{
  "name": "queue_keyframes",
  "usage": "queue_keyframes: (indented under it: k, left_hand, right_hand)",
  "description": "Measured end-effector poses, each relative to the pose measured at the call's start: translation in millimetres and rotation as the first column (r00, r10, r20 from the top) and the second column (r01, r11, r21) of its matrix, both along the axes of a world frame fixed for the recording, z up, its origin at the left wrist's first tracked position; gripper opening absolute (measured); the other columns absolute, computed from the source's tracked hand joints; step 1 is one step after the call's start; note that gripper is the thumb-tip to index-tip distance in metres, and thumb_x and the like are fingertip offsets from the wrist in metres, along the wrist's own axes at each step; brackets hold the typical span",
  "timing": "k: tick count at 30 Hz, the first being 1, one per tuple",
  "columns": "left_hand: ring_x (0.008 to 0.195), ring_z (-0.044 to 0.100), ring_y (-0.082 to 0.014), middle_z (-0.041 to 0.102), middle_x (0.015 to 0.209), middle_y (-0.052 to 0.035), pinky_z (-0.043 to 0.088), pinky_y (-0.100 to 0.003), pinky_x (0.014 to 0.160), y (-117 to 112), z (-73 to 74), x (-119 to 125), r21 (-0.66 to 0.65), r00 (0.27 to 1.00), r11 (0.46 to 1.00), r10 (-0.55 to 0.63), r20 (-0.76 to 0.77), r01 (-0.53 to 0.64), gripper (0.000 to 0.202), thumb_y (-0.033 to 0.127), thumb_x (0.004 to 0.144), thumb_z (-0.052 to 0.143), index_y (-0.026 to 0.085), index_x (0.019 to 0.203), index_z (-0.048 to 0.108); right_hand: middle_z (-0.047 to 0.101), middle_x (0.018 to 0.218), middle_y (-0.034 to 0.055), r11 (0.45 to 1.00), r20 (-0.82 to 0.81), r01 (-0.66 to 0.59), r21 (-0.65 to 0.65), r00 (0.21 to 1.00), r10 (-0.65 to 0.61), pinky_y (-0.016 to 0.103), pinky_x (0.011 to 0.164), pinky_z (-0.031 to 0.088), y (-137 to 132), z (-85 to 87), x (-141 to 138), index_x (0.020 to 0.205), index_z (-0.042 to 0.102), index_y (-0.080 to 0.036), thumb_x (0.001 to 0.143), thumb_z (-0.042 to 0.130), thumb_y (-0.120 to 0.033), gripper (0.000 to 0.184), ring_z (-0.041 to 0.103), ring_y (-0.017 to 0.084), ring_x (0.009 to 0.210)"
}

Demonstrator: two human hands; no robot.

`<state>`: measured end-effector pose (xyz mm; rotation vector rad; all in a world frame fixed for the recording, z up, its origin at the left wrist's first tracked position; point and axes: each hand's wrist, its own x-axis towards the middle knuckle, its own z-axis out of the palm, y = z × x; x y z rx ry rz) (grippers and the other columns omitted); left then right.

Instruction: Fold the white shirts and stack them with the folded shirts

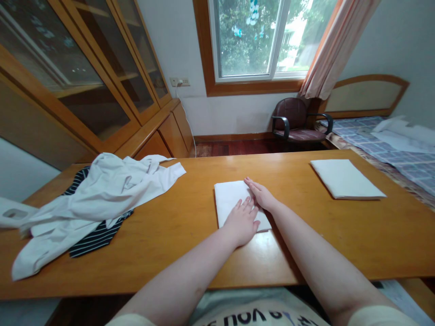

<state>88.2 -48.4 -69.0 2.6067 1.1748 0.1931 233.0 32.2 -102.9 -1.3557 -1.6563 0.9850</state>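
Note:
A flat white rectangular piece (227,197), which looks like neatly folded cloth, lies on the wooden table in front of me. My left hand (242,222) rests palm down across its middle, fingers spread. Along its right edge lies my right hand (261,194), with fingers stretched out toward the far corner. Neither hand grips anything. A similar flat white piece (346,179) sits apart on the right side of the table. To the left is a crumpled white garment (112,190), partly covering a black-and-white striped cloth (97,237).
At the left edge, a white object with an oval slot (15,213) reaches onto the table (163,253). A glass-fronted cabinet (136,77) stands behind on the left. Beyond the table are an armchair (295,120), a window and a bed (384,136).

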Motion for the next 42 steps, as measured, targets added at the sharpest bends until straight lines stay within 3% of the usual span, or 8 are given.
queue_keyframes:
  k: [4,7,10,13,18,25,31,42]
  left_hand:
    - [0.137,0.026,-0.0271,0.035,0.147,-0.0103,0.02,-0.046,0.113,15,7.0,-14,-0.235,0.956,0.972,0.044,0.291,0.027,0.058,0.046,0.081,0.05,0.019,0.133,0.048]
    - [0.131,0.039,-0.0247,0.048,0.138,-0.0093,0.027,-0.043,0.11,30,9.0,-35,-0.258,0.796,0.926,0.371,0.478,-0.276,0.044,0.038,0.087,0.039,0.021,0.124,0.056]
    - [0.139,0.015,-0.0354,0.039,0.143,-0.0174,0.01,-0.057,0.111,44,5.9,-59,-0.087,0.635,0.682,0.713,0.297,-0.726,0.055,0.043,0.082,0.047,0.013,0.127,0.052]
    - [0.139,0.002,-0.0404,0.033,0.145,-0.0234,0.0,-0.064,0.106,53,-1.1,-73,-0.036,0.567,0.574,0.815,0.117,-0.818,0.064,0.054,0.079,0.046,0.01,0.125,0.052]
    - [0.138,0.018,-0.0391,0.048,0.133,-0.0225,0.011,-0.061,0.107,61,-7.5,-69,-0.271,0.585,0.652,0.757,0.291,-0.708,0.05,0.049,0.075,0.056,0.015,0.111,0.056]
    - [0.102,0.063,-0.0286,0.066,0.11,-0.0091,0.044,-0.049,0.094,58,3.9,-65,-0.754,-0.066,0.635,0.77,0.634,0.166,0.057,0.035,0.067,0.069,0.021,0.118,0.045]
    - [0.115,0.055,-0.0352,0.069,0.105,-0.017,0.035,-0.051,0.103,53,5.5,-73,-0.791,0.129,0.332,0.881,0.454,0.513,0.053,0.04,0.068,0.057,0.008,0.109,0.059]
    - [0.118,0.051,-0.0338,0.056,0.13,-0.0118,0.034,-0.054,0.102,54,19.3,-72,-0.761,0.157,0.462,0.799,0.58,0.456,0.077,0.049,0.068,0.039,0.012,0.136,0.041]
  right_hand:
    - [0.06,0.125,0.0106,0.972,-0.051,0.227,0.064,0.973,-0.224,0.04,0.104,0.035,-3,2.2,5,0.117,0.062,-0.018,0.089,0.033,-0.05,0.051,0.051,0.021,0.119]
    - [0.063,0.118,0.0107,0.945,0.15,0.291,0.151,0.938,-0.313,0.042,0.1,0.037,-5,5.8,11,0.107,0.067,-0.018,0.086,0.041,-0.04,0.04,0.054,0.023,0.112]
    - [0.062,0.118,0.0125,0.945,0.371,0.265,0.193,0.871,-0.321,0.039,0.102,0.035,-7,12.4,12,0.099,0.071,-0.015,0.084,0.045,-0.036,0.036,0.052,0.024,0.114]
    - [0.062,0.117,0.0129,0.959,0.476,0.226,0.174,0.833,-0.282,0.037,0.1,0.037,-11,19.7,8,0.094,0.073,-0.015,0.085,0.046,-0.043,0.039,0.053,0.025,0.112]
    - [0.067,0.106,0.0093,0.983,0.451,0.115,0.14,0.877,-0.167,0.037,0.093,0.04,-13,23.8,5,0.082,0.072,-0.019,0.085,0.047,-0.043,0.035,0.057,0.024,0.102]
    - [0.065,0.111,0.0089,0.983,-0.172,0.172,0.071,0.972,-0.158,0.039,0.092,0.044,-12,19.2,2,0.098,0.062,-0.019,0.08,0.053,-0.046,0.034,0.059,0.023,0.101]
    - [0.067,0.107,0.0066,0.983,-0.48,0.049,-0.179,0.868,-0.131,0.04,0.088,0.048,-16,17.4,-8,0.107,0.054,-0.021,0.075,0.059,-0.049,0.043,0.063,0.024,0.096]
    - [0.065,0.115,0.0155,0.738,-0.649,-0.467,-0.487,0.759,0.052,0.044,0.097,0.044,-30,34.0,1,0.114,0.058,-0.01,0.087,0.034,-0.046,0.051,0.061,0.027,0.107]
